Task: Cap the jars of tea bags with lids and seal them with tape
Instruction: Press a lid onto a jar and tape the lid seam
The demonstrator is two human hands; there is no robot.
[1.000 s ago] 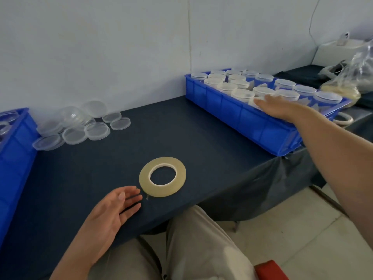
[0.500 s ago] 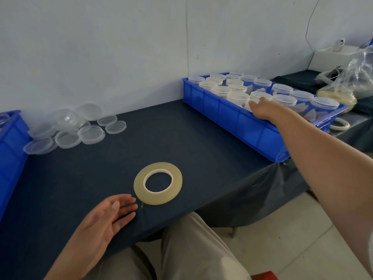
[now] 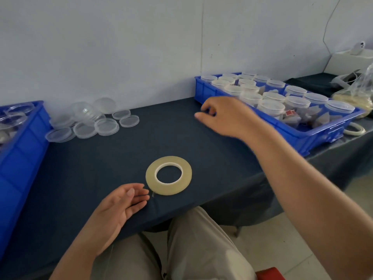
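A roll of clear tape (image 3: 168,189) lies flat near the front edge of the dark blue table (image 3: 181,138). My left hand (image 3: 121,207) rests on the table just left of the roll, fingers relaxed, holding nothing. My right hand (image 3: 224,116) hovers over the table beside the left end of a blue tray (image 3: 292,136), fingers loosely curled and empty. That tray holds several capped jars (image 3: 270,107) with tea bags inside. Loose clear lids (image 3: 107,126) lie in a heap by the wall at the back left.
A second blue tray (image 3: 22,142) with open jars (image 3: 18,110) stands at the left edge. Another tape roll (image 3: 354,130) lies behind the right tray, near a plastic bag (image 3: 357,93) and a white box (image 3: 351,61). My knees are under the table's front edge.
My right hand has pulled back from the capped jars in the right tray and moved left over the table. My left hand has stayed beside the tape roll.
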